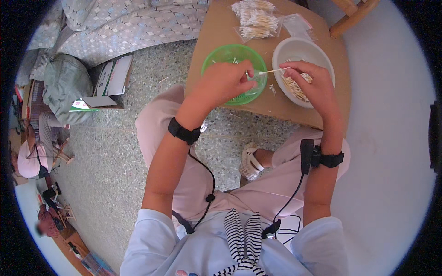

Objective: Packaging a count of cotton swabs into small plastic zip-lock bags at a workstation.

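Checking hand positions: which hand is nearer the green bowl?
Left. The left hand hovers right over the green bowl, overlapping its rim. The right hand is off to the side, over the white bowl. Both pinch one cotton swab between them.

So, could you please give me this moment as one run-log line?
left hand: pinching cotton swab | right hand: holding its other end | over: green bowl, white bowl

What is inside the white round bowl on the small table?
The white round bowl holds a heap of thin cotton-tipped sticks near its front; the right hand covers part of the inside.
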A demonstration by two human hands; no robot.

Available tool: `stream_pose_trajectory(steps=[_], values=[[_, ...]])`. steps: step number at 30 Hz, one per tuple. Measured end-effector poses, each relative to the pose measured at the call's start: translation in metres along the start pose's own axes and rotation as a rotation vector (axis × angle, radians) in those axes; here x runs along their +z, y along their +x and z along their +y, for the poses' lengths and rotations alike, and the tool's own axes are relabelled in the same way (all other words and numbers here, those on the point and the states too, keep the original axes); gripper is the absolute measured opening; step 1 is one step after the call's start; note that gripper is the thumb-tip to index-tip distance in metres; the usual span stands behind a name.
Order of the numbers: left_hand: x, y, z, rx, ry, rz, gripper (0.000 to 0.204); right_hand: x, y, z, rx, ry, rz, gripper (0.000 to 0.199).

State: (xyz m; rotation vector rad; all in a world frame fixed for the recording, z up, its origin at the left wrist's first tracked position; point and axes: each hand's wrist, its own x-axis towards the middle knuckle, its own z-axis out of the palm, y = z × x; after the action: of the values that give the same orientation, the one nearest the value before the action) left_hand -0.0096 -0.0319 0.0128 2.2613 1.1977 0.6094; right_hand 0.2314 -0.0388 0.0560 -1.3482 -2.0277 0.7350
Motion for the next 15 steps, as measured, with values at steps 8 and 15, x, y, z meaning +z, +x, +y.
stream_pose_trajectory(steps=[8, 15], values=[[0.006, 0.007, -0.002, -0.153, -0.27, 0.016, 0.025, 0.005, -0.004, -0.002, -0.058, -0.11, -0.011, 0.019], [0.015, 0.008, 0.0, -0.182, -0.325, 0.044, 0.019, 0.01, -0.008, -0.004, -0.104, -0.284, 0.027, 0.019]])
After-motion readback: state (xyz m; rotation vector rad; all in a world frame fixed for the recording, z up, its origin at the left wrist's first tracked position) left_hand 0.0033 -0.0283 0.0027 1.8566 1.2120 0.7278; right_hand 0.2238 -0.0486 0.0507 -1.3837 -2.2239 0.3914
